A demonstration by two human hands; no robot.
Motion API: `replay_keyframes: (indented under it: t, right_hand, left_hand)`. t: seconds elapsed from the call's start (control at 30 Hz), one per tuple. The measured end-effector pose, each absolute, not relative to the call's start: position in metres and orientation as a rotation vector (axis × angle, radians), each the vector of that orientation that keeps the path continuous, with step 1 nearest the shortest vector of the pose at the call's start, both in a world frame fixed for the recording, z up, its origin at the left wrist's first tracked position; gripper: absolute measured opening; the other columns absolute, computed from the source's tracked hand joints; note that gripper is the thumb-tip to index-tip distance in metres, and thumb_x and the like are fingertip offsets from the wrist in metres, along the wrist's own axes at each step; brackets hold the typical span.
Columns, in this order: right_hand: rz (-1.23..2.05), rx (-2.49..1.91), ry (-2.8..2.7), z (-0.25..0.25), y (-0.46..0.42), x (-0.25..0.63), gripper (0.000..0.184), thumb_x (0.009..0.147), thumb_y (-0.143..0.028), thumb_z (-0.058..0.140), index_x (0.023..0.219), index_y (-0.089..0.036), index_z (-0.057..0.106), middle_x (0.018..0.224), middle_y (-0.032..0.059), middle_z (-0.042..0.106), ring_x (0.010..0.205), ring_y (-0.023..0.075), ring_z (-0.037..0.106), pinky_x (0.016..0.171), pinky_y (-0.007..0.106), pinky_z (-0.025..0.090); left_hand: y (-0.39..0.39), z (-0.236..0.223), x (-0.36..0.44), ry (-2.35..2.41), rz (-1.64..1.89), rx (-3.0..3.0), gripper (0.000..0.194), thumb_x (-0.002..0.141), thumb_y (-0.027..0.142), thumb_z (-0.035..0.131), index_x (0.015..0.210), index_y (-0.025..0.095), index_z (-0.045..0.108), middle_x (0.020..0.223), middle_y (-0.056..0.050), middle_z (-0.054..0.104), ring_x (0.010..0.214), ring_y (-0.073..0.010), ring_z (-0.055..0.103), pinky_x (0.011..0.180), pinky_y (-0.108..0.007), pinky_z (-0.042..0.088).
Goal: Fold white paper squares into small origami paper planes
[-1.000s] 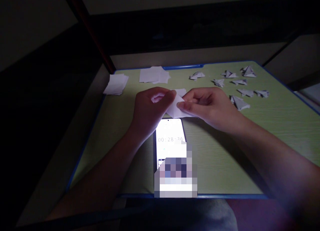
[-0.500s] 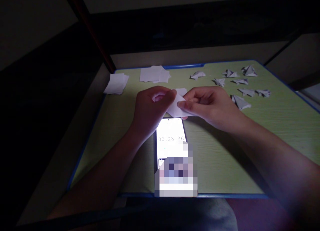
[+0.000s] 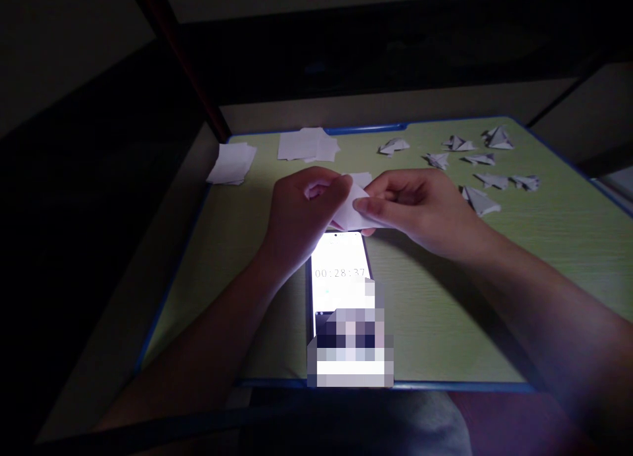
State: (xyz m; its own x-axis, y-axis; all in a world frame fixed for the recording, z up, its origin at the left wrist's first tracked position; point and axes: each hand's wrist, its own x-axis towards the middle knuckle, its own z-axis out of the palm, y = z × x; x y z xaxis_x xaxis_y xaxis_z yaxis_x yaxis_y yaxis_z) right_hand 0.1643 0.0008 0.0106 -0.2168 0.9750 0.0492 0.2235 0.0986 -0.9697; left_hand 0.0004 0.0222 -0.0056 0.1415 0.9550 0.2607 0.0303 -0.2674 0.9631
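Between my two hands is a white piece of paper (image 3: 350, 213), partly folded, held just above the far end of a lit phone (image 3: 339, 288). My left hand (image 3: 309, 209) pinches its left side, thumb on top. My right hand (image 3: 420, 209) grips the right side, with the thumb pressed on the paper and the fingers curled behind. Part of the fold is hidden by the fingers. Another bit of white paper (image 3: 363, 178) shows just behind the held one; whether they are joined I cannot tell. The phone screen reads 00:28:37, and its lower part is blurred out.
Several folded paper figures (image 3: 479, 200) lie at the right back of the pale green table (image 3: 420, 324), which has a blue edge. Two stacks of white paper sheets, one at the far left (image 3: 231, 163) and one at the back middle (image 3: 299, 145), lie on it too.
Both hands keep their hold on the paper, which has barely shifted. The timer has gone from 00:28:36 to 00:28:37. The whole view has moved slightly.
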Motion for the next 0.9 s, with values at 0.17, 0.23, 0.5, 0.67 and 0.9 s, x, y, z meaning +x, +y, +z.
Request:
replay_keyframes:
  t: [0.17,0.23,0.5,0.67,0.9]
  right_hand:
    - [1.193,-1.207,-1.572,0.0097,0.0013,0.1646,0.021,0.072,-0.035,0.078,0.070,-0.018,0.066,0.066,0.0032,0.068,0.059,0.0144,0.062,0.052,0.028,0.046]
    - [1.191,-1.210,-1.559,0.0095,0.0014,0.1643,0.020,0.071,-0.035,0.078,0.069,-0.019,0.067,0.066,0.0025,0.068,0.059,0.0136,0.061,0.051,0.027,0.045]
    - [1.176,-1.217,-1.551,0.0081,0.0014,0.1645,0.020,0.070,-0.035,0.079,0.066,-0.020,0.067,0.063,0.0004,0.065,0.056,0.0120,0.056,0.048,0.026,0.040]
    - [1.196,-1.220,-1.548,0.0083,0.0012,0.1640,0.021,0.070,-0.037,0.079,0.067,-0.021,0.066,0.065,0.0010,0.066,0.057,0.0128,0.058,0.049,0.027,0.042]
    - [1.185,-1.216,-1.559,0.0090,0.0014,0.1637,0.023,0.069,-0.038,0.080,0.066,-0.021,0.066,0.063,0.0011,0.067,0.055,0.0128,0.059,0.048,0.026,0.042]
  left_hand:
    - [0.0216,-0.0047,0.0011,1.026,1.272,1.491,0.014,0.079,0.028,0.067,0.069,0.019,0.063,0.067,0.000,0.069,0.061,-0.0128,0.065,0.047,-0.020,0.051]
    - [0.0217,-0.0053,0.0013,1.012,1.287,1.493,0.015,0.079,0.029,0.067,0.069,0.019,0.064,0.067,0.001,0.068,0.061,-0.0128,0.065,0.047,-0.021,0.050]
    - [0.0227,-0.0064,0.0003,1.038,1.300,1.547,0.014,0.079,0.028,0.067,0.068,0.019,0.064,0.068,0.000,0.069,0.064,-0.0129,0.065,0.052,-0.022,0.051]
    - [0.0228,-0.0067,0.0011,1.010,1.304,1.533,0.014,0.079,0.027,0.067,0.068,0.018,0.064,0.067,0.000,0.068,0.063,-0.0126,0.065,0.051,-0.022,0.049]
    - [0.0230,-0.0063,0.0013,1.012,1.297,1.527,0.014,0.079,0.026,0.067,0.068,0.018,0.063,0.065,0.001,0.067,0.059,-0.0125,0.064,0.046,-0.021,0.047]
